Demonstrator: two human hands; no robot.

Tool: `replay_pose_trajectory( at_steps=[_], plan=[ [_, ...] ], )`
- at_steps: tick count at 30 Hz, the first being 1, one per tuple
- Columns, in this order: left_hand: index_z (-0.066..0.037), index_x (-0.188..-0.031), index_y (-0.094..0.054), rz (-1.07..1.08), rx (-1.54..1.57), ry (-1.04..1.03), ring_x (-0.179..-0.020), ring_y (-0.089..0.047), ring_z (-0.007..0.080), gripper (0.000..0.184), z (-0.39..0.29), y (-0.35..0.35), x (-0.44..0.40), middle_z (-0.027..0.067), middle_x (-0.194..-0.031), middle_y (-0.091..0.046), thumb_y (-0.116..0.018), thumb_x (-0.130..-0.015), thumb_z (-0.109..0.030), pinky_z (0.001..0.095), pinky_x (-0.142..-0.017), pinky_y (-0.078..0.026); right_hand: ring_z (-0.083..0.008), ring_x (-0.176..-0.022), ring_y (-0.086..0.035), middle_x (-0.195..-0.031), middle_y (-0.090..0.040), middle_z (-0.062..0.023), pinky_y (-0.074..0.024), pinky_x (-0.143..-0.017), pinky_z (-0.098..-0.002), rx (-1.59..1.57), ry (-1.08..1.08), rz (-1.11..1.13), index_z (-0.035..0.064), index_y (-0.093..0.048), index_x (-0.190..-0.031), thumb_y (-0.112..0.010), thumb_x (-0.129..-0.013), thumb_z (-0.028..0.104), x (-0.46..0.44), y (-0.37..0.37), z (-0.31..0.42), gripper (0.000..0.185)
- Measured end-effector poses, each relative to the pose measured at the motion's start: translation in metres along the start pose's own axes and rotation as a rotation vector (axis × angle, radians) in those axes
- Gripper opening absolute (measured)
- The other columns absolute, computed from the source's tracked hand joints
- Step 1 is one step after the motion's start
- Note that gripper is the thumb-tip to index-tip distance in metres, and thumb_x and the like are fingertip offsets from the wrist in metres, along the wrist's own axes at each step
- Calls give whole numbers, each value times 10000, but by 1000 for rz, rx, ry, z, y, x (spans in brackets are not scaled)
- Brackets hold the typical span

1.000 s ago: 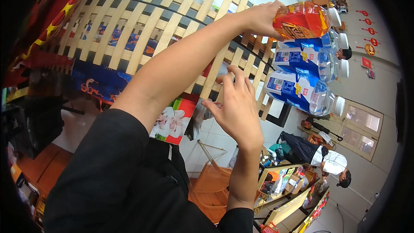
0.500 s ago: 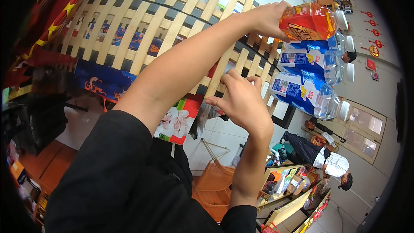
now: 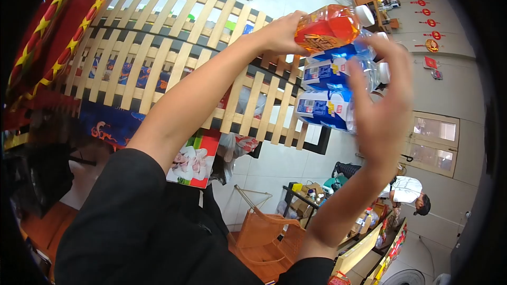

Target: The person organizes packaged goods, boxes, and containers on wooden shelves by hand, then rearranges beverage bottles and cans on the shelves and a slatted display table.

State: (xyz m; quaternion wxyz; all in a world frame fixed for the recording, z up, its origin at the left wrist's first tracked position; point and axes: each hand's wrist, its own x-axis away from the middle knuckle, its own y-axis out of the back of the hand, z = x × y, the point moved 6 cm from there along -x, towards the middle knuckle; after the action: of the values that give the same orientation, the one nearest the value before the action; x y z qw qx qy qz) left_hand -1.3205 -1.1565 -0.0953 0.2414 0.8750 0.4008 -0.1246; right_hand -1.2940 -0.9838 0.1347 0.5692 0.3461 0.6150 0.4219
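The view is turned sideways, so bottle caps point right. My left hand (image 3: 285, 32) grips the base end of a bottle of orange-red drink (image 3: 330, 29) with a white cap. Beside it in a row stand clear bottles with blue-and-white labels, the nearest of them a blue-labelled bottle (image 3: 322, 108); another is partly hidden. My right hand (image 3: 383, 108), smeared by motion, is by the tops of these bottles, thumb and fingers apart. Whether it touches a cap I cannot tell. The bottles are at the end of a slatted wooden surface (image 3: 182, 66).
A red-and-green printed box (image 3: 195, 158) and a plastic bag (image 3: 232, 148) are near my body. An orange-brown chair (image 3: 264, 235) stands on the tiled floor. A person in a white shirt (image 3: 409, 190) is by cluttered shelves. Red ropes with yellow bands (image 3: 58, 0) hang at left.
My right hand has left the slats and risen to the bottle tops. My left hand keeps hold of the orange drink bottle. The view has shifted, moving the bottles leftward in the frame.
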Motion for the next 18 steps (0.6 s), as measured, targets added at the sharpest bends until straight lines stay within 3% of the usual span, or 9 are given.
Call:
replay_pose_trajectory(
  at_steps=[2, 5, 6, 8, 12, 14, 16, 18],
  plan=[
    [12, -1408, -372, 5, 10, 11, -1206, -584, 347, 951, 1, -1, 1, 250, -1280, -576, -873, -685, -349, 397, -1044, -459, -342, -1164, -587, -1224, -604, -193, -467, -987, -435, 12, -96, -21, 46, -590, -1242, -691, -907, 279, -31, 7, -30, 420],
    [3, -1398, -403, 12, 22, 8, -1248, -537, 343, 908, -2, -1, 3, 225, -1316, -527, -874, -691, -315, 410, -1066, -439, -351, -1359, -469, -1447, -486, -235, -391, -1106, -436, 154, -120, 155, 67, -460, -1459, -600, -961, 454, -62, -14, -84, 646],
    [5, -1392, -408, 5, 16, -26, -1244, -535, 358, 918, -3, 0, 2, 232, -1306, -536, -877, -680, -338, 418, -1062, -441, -357, -1274, -551, -1368, -554, -228, -451, -1054, -450, 250, -102, 94, 83, -482, -1448, -593, -960, 451, -63, -26, -99, 621],
    [10, -1379, -419, -20, -6, -95, -1235, -532, 389, 942, -2, 1, 1, 247, -1287, -553, -881, -659, -383, 433, -1053, -445, -366, -1316, -520, -1429, -505, -247, -442, -1078, -448, 195, -216, 376, 82, -452, -1476, -587, -959, 458, -67, -44, -101, 654],
    [-18, -1322, -423, -3, 1, -77, -1176, -580, 399, 890, -6, 3, 5, 242, -1205, -601, -906, -636, -314, 438, -993, -485, -427, -1195, -576, -1293, -546, -304, -498, -998, -447, 255, -113, 209, 32, -548, -1388, -640, -932, 326, -59, -48, -73, 550],
    [-36, -1293, -428, 49, 98, -12, -1154, -616, 390, 838, -15, 9, 10, 249, -1188, -638, -900, -649, -291, 432, -945, -514, -412, -1070, -617, -1162, -570, -283, -521, -934, -448, 215, -68, 108, 32, -571, -1361, -666, -902, 244, -53, -42, -58, 514],
    [-42, -1289, -448, 89, 84, 52, -1127, -623, 390, 822, -29, 17, 14, 229, -1164, -644, -902, -641, -263, 431, -937, -515, -386, -982, -618, -1066, -571, -232, -518, -871, -447, 91, -166, 80, 24, -652, -1193, -673, -864, 165, -48, -35, -45, 359],
    [-62, -1279, -480, 9, 143, -133, -1097, -625, 382, 796, -36, 23, 18, 205, -1142, -643, -903, -629, -241, 431, -943, -509, -397, -969, -609, -1019, -578, -226, -511, -855, -458, -8, -22, 40, 35, -660, -1085, -683, -835, 132, -38, -33, -32, 269]
  ],
)
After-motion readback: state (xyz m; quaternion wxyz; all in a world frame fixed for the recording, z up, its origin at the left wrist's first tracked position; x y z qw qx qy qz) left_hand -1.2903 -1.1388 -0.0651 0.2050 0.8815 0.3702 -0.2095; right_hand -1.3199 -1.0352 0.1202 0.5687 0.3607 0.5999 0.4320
